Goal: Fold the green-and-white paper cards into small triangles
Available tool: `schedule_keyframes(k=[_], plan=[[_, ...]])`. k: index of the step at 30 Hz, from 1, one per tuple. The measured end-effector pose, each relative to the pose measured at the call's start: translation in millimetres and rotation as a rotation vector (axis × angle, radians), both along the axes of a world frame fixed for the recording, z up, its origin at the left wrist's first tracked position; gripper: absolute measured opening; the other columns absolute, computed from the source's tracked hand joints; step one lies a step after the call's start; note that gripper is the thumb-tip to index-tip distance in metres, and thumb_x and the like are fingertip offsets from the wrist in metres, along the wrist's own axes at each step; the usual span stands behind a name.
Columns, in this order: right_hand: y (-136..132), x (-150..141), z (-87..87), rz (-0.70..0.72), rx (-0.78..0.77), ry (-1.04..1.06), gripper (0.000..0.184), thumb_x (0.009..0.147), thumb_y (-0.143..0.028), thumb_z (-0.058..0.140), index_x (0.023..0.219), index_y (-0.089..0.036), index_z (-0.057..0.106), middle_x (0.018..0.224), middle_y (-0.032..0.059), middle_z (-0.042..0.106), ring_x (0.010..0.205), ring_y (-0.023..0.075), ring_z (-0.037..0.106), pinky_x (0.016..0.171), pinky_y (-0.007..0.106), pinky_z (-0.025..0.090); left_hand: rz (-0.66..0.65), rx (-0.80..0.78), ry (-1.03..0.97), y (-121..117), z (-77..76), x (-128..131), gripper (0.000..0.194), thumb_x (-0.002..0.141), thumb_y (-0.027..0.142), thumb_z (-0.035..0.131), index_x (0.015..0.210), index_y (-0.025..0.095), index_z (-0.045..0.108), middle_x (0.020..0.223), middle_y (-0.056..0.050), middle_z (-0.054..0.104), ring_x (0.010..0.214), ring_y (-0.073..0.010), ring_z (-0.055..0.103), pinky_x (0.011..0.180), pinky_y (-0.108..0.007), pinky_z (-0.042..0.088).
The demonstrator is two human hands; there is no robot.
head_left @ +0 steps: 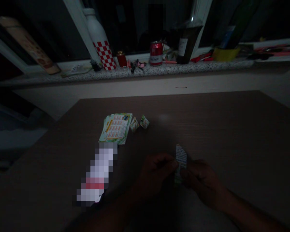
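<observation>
A small folded paper card (181, 155) with rows of print stands nearly upright above the table, between my two hands. My left hand (157, 169) pinches its left edge with thumb and forefinger. On the other side my right hand (200, 180) grips the lower right part, its fingers partly lost in shadow. Farther off lies a stack of printed cards (117, 127), green and white with boxes of orange print. Beside the stack are two small folded paper pieces, one (134, 124) close to its edge and another (144, 122) a little to the right.
A bright, pixelated phone-like object (99, 174) lies left of my hands on the brown table (219, 125). Along the granite sill (125, 74) stand a red-checked white bottle (100, 42), a red can (156, 53), a dark bottle (183, 48) and small clutter.
</observation>
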State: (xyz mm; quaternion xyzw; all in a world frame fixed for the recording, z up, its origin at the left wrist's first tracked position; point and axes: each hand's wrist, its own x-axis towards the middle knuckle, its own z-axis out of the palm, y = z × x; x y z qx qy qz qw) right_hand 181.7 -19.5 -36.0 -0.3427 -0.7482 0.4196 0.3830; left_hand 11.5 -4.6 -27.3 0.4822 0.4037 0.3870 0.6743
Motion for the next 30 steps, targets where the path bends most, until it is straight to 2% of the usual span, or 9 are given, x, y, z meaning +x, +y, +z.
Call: schedule_keyframes(k=[12, 17, 20, 26, 30], plan=[[0.8, -0.1, -0.6, -0.001, -0.032, -0.014, 0.036, 0.094, -0.028, 0.041, 0.059, -0.019, 0.041, 0.054, -0.0058, 0.029, 0.046, 0.0083, 0.029, 0.044, 0.022, 0.024, 0.019, 0.007, -0.038, -0.2, 0.0, 0.6, 0.028, 0.073, 0.039, 0.069, 0.066, 0.012, 0.063, 0.061, 0.002, 0.051, 0.056, -0.0090, 0.043, 0.054, -0.021, 0.033], [0.6, 2.0, -2.7, 0.066, -0.073, 0.052, 0.042, 0.094, -0.036, 0.040, 0.056, -0.019, 0.043, 0.051, -0.0051, 0.032, 0.045, 0.0085, 0.031, 0.043, 0.023, 0.026, -0.083, 0.000, -0.062, -1.6, 2.1, -0.4, 0.027, 0.071, 0.039, 0.073, 0.073, 0.012, 0.066, 0.068, -0.001, 0.059, 0.063, -0.0120, 0.051, 0.063, -0.024, 0.040], [1.1, 2.5, -2.9, 0.083, -0.073, 0.055, 0.042, 0.093, -0.038, 0.042, 0.056, -0.019, 0.042, 0.051, -0.0051, 0.032, 0.046, 0.0089, 0.031, 0.044, 0.023, 0.026, -0.111, -0.010, -0.062, -0.8, 4.6, -0.5, 0.028, 0.070, 0.038, 0.074, 0.071, 0.012, 0.065, 0.067, -0.002, 0.060, 0.063, -0.0119, 0.052, 0.062, -0.024, 0.040], [-0.3, 1.2, -1.5, 0.108, -0.171, 0.045, 0.039, 0.094, -0.036, 0.042, 0.058, -0.019, 0.040, 0.054, -0.0058, 0.028, 0.046, 0.0078, 0.027, 0.042, 0.022, 0.021, -0.058, -0.042, -0.083, 0.5, 4.1, -1.4, 0.027, 0.067, 0.035, 0.077, 0.063, 0.012, 0.064, 0.059, 0.001, 0.056, 0.056, -0.0095, 0.048, 0.056, -0.021, 0.037], [-0.2, 1.8, -0.6, 0.181, -0.213, 0.063, 0.042, 0.094, -0.037, 0.040, 0.057, -0.019, 0.041, 0.052, -0.0056, 0.032, 0.046, 0.0076, 0.028, 0.042, 0.022, 0.023, -0.058, -0.002, -0.081, 0.0, 4.6, -0.9, 0.027, 0.071, 0.038, 0.073, 0.069, 0.012, 0.067, 0.068, -0.002, 0.061, 0.064, -0.0121, 0.054, 0.063, -0.023, 0.042]])
